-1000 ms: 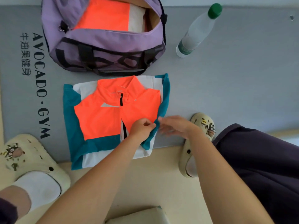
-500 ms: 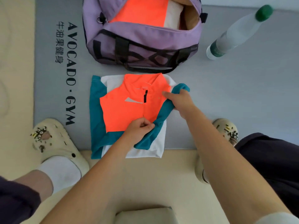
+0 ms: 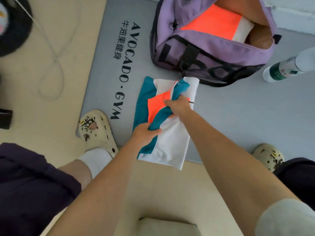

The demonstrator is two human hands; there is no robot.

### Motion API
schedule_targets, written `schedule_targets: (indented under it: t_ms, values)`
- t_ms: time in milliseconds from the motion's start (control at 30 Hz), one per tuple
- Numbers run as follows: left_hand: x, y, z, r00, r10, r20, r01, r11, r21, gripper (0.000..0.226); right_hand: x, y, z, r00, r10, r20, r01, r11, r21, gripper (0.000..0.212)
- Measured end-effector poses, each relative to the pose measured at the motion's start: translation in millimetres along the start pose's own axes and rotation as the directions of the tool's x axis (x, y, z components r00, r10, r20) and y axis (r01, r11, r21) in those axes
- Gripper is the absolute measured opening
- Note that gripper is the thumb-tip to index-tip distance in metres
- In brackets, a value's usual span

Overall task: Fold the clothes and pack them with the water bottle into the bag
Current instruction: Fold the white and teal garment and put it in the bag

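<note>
both hands, left hand (image 3: pixel 144 133) and right hand (image 3: pixel 179 106), have their fingers clenched on the half-folded jacket (image 3: pixel 167 126) on the mat (image 3: pixel 238 125). one folded garment (image 3: pixel 213 23) already lies in the open bag (image 3: pixel 213 53) at the far side. the water bottle (image 3: pixel 286 68) waits outside, right of the bag.

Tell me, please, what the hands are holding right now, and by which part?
Both grip the jacket by its folded-over teal edge: the left hand at the near end, the right hand farther up.
</note>
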State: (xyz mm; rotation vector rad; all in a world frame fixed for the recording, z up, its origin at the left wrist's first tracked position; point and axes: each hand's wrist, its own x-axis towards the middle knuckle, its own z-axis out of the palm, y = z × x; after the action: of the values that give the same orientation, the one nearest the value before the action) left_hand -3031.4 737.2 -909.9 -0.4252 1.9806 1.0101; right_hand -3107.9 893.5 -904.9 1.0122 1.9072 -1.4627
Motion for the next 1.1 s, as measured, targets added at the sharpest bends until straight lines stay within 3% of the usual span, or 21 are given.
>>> schedule_targets:
  t_ms: [133,300,400,467,533,600,700,767,900,967,1033,1100]
  values:
    - [1.5,-20.0,-15.5,0.999,-0.037,-0.018,0.036,0.997,-0.073,0.020,-5.1,-11.9,21.4,0.997,-0.021,0.078,0.024,0.999,-0.036,0.024]
    - [1.8,-38.7,-40.0,0.986,-0.103,-0.130,0.093,0.992,-0.080,0.031,-20.8,-19.6,40.3,0.960,-0.075,0.270,0.076,0.997,0.008,0.036]
    - [3.3,-43.8,-39.2,0.982,-0.056,-0.183,0.048,0.998,-0.049,0.028,-20.5,-0.8,11.4,0.992,-0.120,0.037,0.120,0.993,-0.007,0.032]
    - [2.9,-45.4,-34.1,0.972,-0.033,-0.234,0.031,0.999,-0.013,0.023,-19.2,22.5,-14.0,0.970,-0.161,-0.184,0.148,0.986,-0.081,0.024]
    - [1.9,-46.3,-28.5,0.959,-0.013,-0.284,0.018,1.000,0.017,0.022,-21.1,49.8,-34.2,0.950,-0.148,-0.273,0.098,0.977,-0.190,0.028]
    - [0.8,-46.6,-25.3,0.949,0.003,-0.316,0.016,0.998,0.057,0.024,-26.0,74.5,-40.5,0.973,-0.032,-0.228,-0.019,0.976,-0.219,0.035]
    - [0.9,-47.1,-26.2,0.948,0.024,-0.317,0.003,0.996,0.086,0.022,-35.0,101.4,-32.1,0.991,0.100,-0.089,-0.112,0.984,-0.136,0.029]
    - [1.3,-47.5,-27.7,0.951,0.027,-0.307,0.000,0.996,0.088,0.022,-39.4,109.6,-27.2,0.991,0.107,-0.074,-0.112,0.992,-0.061,0.023]
    - [1.9,-46.1,-29.3,0.964,-0.025,-0.265,0.058,0.991,0.118,0.025,-41.7,110.6,-31.4,0.997,0.083,0.001,-0.083,0.994,-0.077,0.022]
    - [-1.0,-37.1,-28.4,0.949,-0.041,-0.312,0.099,0.980,0.171,0.028,-42.5,110.2,-36.7,0.999,0.050,0.006,-0.050,0.999,-0.021,0.018]
    - [-4.0,-21.7,-23.8,0.885,0.073,-0.461,0.077,0.951,0.299,0.038,-43.2,109.8,-44.1,0.999,0.032,-0.027,-0.031,0.999,0.035,0.012]
    - [-4.2,0.2,-12.2,0.817,0.308,-0.488,-0.048,0.879,0.475,0.045,-40.6,110.8,-54.8,0.998,0.023,-0.061,-0.022,1.000,0.012,0.010]
